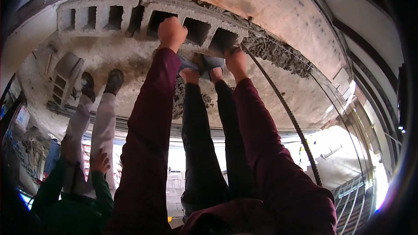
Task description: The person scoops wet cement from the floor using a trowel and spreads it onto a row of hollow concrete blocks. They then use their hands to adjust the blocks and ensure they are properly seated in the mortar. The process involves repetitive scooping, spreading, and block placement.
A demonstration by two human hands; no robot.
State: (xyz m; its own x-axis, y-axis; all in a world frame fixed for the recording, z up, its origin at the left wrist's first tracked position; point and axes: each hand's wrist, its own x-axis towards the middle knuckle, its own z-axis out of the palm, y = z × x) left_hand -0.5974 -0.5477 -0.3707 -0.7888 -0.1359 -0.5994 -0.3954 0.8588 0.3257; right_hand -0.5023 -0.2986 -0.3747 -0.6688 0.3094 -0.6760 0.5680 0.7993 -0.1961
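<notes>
I stand over a row of grey hollow concrete blocks [98, 8] laid along a pink-stained wall [270, 0]. My left hand [172, 32] is closed on the web between two cavities of the right-hand block [211, 26]. My right hand [235, 61] grips the lower right end of that block, its fingertips partly hidden. A ribbed steel rod [283, 104] rises beside my right hand, from the block's end toward the lower right. Rough grey mortar [278, 54] runs along the wall to the right of the blocks, with a thin line above it.
A co-worker in pale trousers [104, 113] and green sleeves stands at my left, near a loose hollow block [65, 76] on the concrete floor [139, 82]. My shoes are just below the block row. Metal bars [357, 196] show at the lower right.
</notes>
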